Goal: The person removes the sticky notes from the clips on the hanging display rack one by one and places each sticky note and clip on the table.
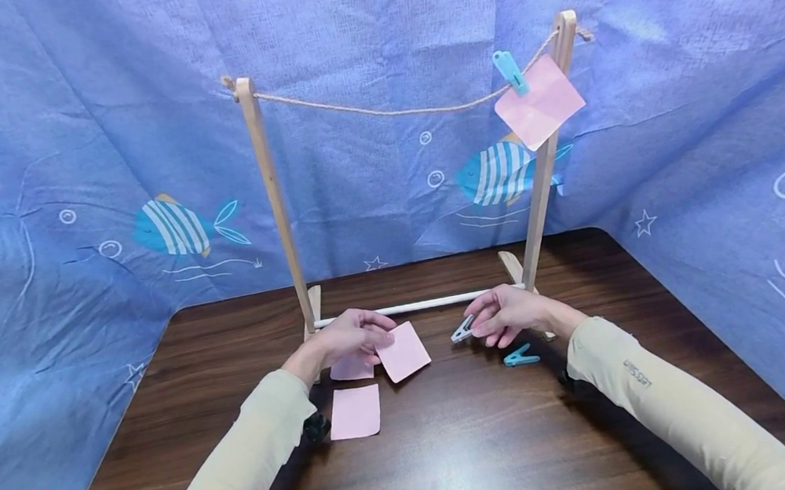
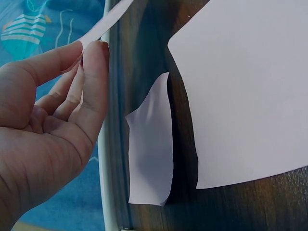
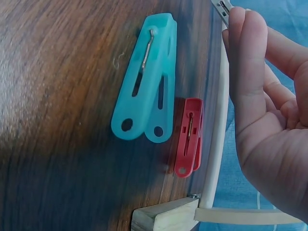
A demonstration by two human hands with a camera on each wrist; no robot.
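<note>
Two pale sleeves, the left one (image 1: 242, 457) and the right one (image 1: 670, 400), lie nearest the head camera, reaching in over a dark table (image 1: 456, 460). The left hand (image 1: 351, 336) pinches a pink square (image 1: 405, 352) between thumb and fingers, its far end tilted up off the wood. Under and beside that hand, two more squares rest on the table: a near one (image 1: 355, 413), flat, and a far one (image 1: 352, 368), partly hidden by the hand; the left wrist view shows its edge curling.

The right hand (image 1: 509, 314) narrows to a pinch on a grey peg (image 1: 462, 330). Just beside it, nearer the viewer, lies a blue peg (image 1: 521, 356). The right wrist view also shows a red peg (image 3: 189, 137) between the blue one and a white rod (image 1: 434, 303).

The rod joins two wooden posts, left (image 1: 275, 201) and right (image 1: 537, 199). A sagging rope (image 1: 387, 113) spans their tops. Near the right post, another blue peg (image 1: 509, 72) clips a pink square (image 1: 541, 104) to it, hanging askew. Behind is a blue fish-print cloth (image 1: 374, 199).
</note>
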